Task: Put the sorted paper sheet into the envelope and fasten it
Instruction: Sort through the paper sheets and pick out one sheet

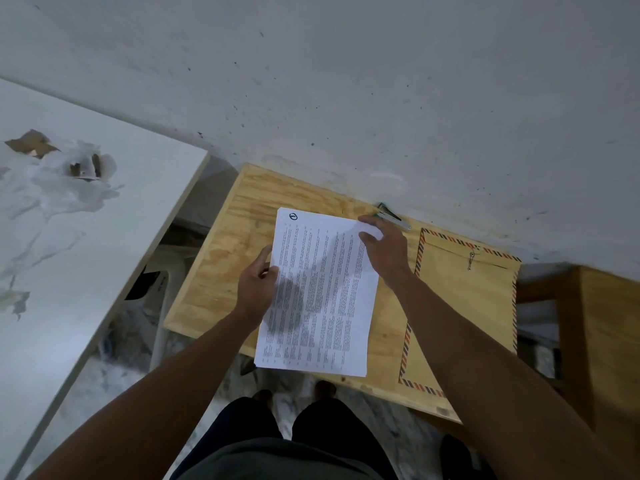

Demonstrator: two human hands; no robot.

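Two bare forearms reaching forward over dark-trousered legs (277, 441) and a mottled floor (114, 386). Left hand (256, 289) gripping the left edge of the paper sheets (322, 292), thumb on top of the printed face, fingers curled under. Right hand (384, 247) at the far right corner of the same sheets, fingers curled over the corner and pinching it. Sheets printed in dense columns, a round black mark near the far left corner, near end hanging past the front edge of the wooden tabletop (221, 271). Just right of the sheets, flat on the tabletop, a brown envelope (464, 317) with a red-and-dark striped border and a small metal clasp near its far end; right forearm crossing over its left side. Beyond the right hand, against the wall (346, 81), a small greenish tool with a metal part, possibly a stapler (393, 216), partly hidden by the fingers. Off to the left, apart from the tabletop, a white board (104, 237) with torn, peeling patches showing brown underneath. At far right, another wooden piece (606, 323).
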